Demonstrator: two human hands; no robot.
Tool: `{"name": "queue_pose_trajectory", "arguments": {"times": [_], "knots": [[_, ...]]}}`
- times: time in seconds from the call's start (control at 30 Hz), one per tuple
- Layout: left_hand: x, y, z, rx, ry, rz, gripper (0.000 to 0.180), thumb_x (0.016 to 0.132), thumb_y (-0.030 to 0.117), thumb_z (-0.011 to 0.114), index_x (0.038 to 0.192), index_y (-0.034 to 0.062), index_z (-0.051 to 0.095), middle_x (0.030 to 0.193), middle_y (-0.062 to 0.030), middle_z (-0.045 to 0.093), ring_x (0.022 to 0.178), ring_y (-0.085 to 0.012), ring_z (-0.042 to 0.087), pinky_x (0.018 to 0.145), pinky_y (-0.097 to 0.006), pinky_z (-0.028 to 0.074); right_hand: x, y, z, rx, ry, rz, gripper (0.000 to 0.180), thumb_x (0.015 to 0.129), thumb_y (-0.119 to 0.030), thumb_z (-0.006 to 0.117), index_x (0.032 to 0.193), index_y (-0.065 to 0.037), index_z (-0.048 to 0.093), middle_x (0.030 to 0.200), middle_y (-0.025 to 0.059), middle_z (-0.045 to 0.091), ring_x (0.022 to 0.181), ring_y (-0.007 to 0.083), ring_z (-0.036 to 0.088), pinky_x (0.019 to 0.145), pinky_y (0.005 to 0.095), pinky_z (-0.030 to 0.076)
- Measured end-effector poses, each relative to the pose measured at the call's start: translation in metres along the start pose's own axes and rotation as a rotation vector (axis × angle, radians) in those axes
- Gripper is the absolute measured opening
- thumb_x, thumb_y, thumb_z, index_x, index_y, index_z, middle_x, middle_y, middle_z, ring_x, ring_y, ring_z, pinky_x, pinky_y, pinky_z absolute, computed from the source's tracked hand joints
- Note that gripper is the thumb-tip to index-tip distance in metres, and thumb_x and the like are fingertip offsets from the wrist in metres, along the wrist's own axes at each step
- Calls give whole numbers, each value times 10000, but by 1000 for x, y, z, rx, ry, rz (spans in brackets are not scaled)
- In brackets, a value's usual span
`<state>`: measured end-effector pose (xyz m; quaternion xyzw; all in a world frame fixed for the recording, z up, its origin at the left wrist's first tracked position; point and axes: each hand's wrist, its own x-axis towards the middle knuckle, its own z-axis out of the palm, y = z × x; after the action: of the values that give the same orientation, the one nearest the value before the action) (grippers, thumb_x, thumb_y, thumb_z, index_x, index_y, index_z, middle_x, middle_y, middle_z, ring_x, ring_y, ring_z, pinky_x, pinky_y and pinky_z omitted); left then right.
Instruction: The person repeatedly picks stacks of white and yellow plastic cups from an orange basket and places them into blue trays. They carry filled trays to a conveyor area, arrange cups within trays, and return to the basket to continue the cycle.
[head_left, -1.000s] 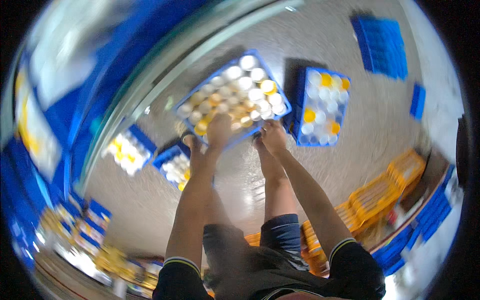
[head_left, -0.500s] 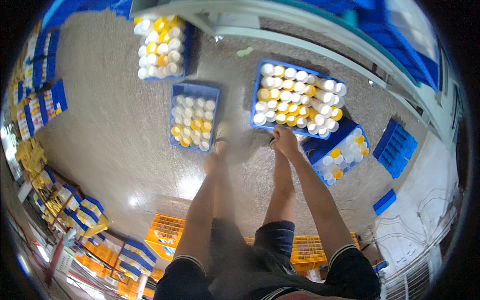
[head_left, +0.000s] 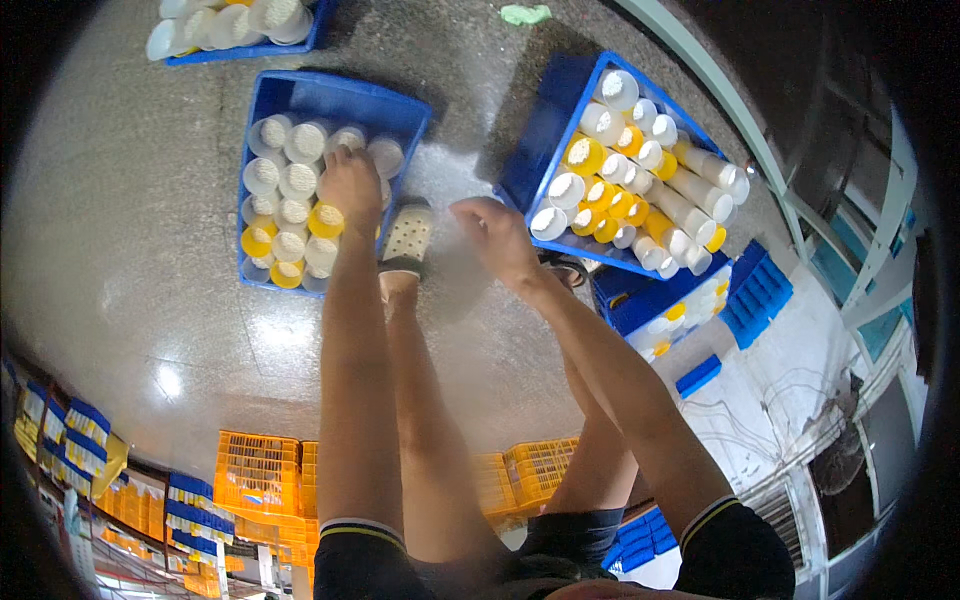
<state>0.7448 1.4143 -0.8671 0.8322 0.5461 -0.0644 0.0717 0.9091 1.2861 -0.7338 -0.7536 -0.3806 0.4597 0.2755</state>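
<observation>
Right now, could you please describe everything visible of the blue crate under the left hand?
The blue crate is rectangular, open-topped and plastic-looking. It sits on the floor, beside a pale clog. White and yellow cups with pale contents stand in rows inside. The left hand is over some; whether it touches the crate is unclear.

L hand [head_left: 352, 188] at cups [head_left: 298, 181] in crate [head_left: 345, 103], R hand [head_left: 492, 232] nr 2nd crate [head_left: 548, 118].

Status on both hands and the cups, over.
Left hand at cups, blue crate; grip unclear. Right hand above floor, nothing visible in it. Beige clog beside that crate.
</observation>
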Motion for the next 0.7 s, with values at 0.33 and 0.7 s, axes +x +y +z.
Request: {"name": "queue_pose_trajectory", "arguments": {"times": [0.33, 0.7], "knots": [[-41, 5, -192, -128, -52, 515, 71, 735, 112, 623, 784, 64, 644, 797, -81, 605, 762, -244, 627, 616, -380, 513, 5, -138, -33, -732, 111, -601, 251, 799, -176, 577, 1016, -153, 701, 1053, -20, 684, 1286, 204, 465, 1051, 488, 314], [-111, 63, -355, -221, -2, 755, 57, 654, 99, 649, 704, 76, 661, 775, -65, 601, 710, -238, 622, 587, -377, 511, -78, -231, -115, -997, -304, -442, 209, 750, -195, 569, 643, -136, 738, 814, 85, 725, 1248, 317, 517, 1205, 570, -54]]}}
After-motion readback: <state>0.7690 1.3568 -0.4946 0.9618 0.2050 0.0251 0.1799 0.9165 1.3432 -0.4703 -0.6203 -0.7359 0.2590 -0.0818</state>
